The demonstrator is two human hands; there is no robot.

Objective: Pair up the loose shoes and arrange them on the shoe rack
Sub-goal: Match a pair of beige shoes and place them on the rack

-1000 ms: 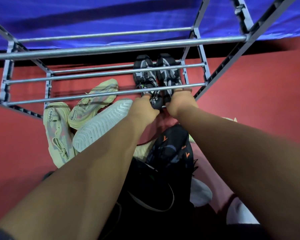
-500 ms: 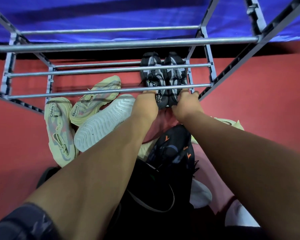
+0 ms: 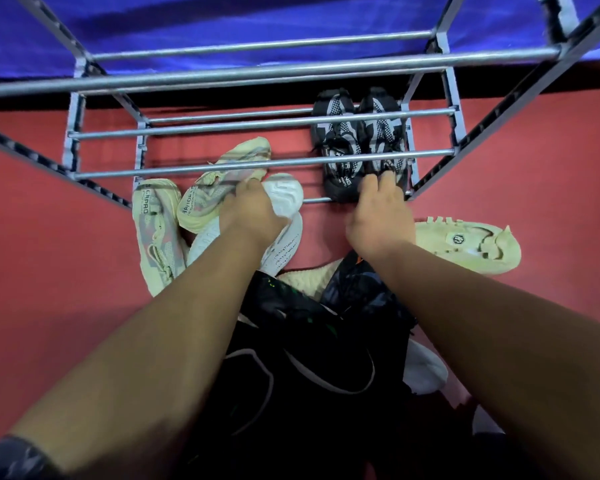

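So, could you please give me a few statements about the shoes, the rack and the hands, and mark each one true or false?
1. A black-and-white pair of shoes sits on the rack's lowest tier. True.
2. The left hand rests on the black pair. False: it is on the pale shoes at the rack's front.
3. The right hand reaches the black pair's heels. True.
4. The floor is blue. False: it is red.
5. A cream shoe lies right of the right hand. True.
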